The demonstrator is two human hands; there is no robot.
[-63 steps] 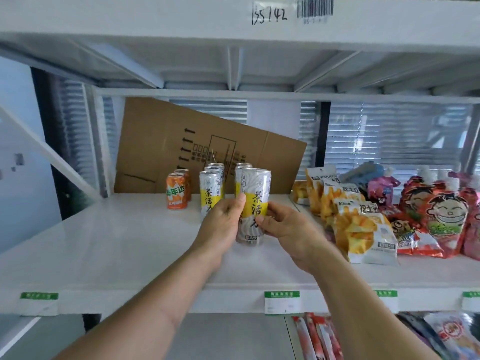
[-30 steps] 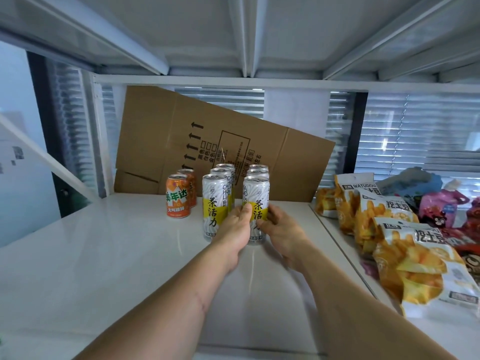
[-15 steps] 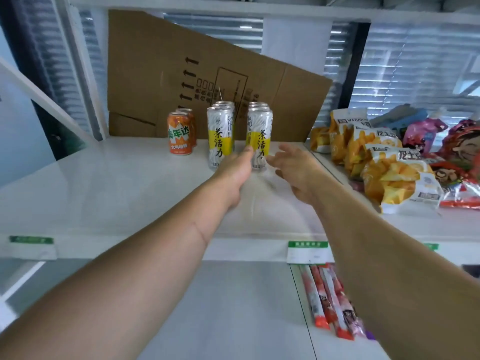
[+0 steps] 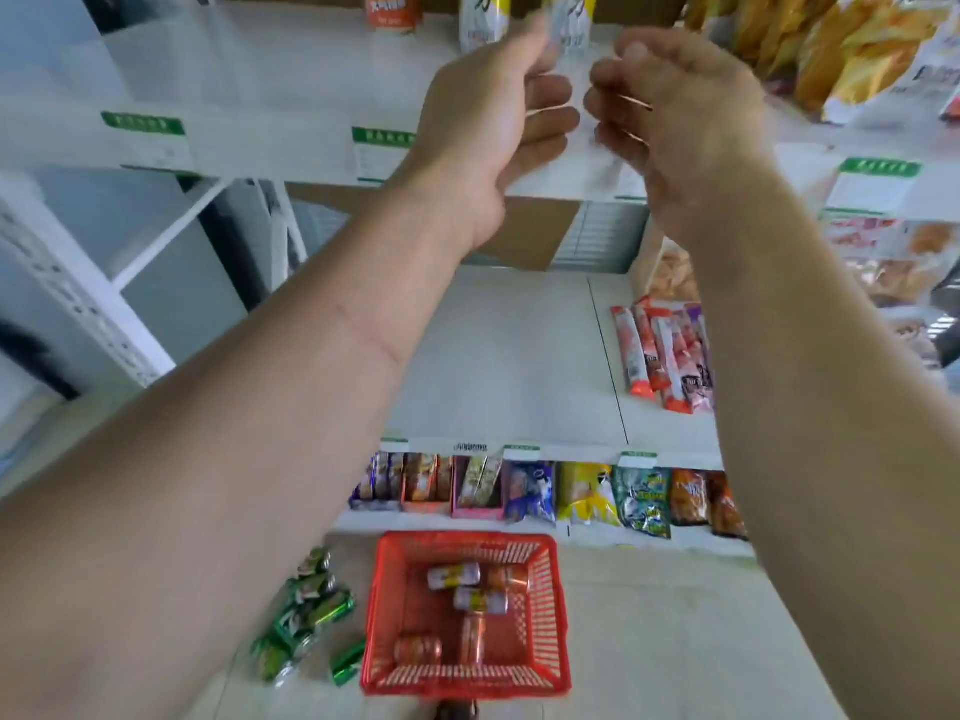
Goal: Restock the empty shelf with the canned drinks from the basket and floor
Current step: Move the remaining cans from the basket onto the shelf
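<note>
My left hand (image 4: 498, 111) and my right hand (image 4: 670, 106) hang in front of the upper white shelf (image 4: 270, 96), both with loosely curled fingers and holding nothing. Behind them at the top edge stand an orange can (image 4: 392, 10) and two silver-and-yellow tall cans (image 4: 483, 18). Far below on the floor sits a red basket (image 4: 545, 615) with several cans lying in it, silver and orange. To its left a heap of green cans (image 4: 306, 621) lies on the floor.
Yellow snack bags (image 4: 841, 39) fill the right of the upper shelf. The shelf below (image 4: 498, 356) carries red stick packs (image 4: 665, 356) at its right. The lowest shelf holds a row of coloured snack packs (image 4: 545, 491). A white upright frame (image 4: 78, 304) stands at left.
Both hands let go of the silver-and-yellow can, now standing on the shelf, and drew back. My view tipped down, bringing the lower shelves, basket and floor cans into sight.
</note>
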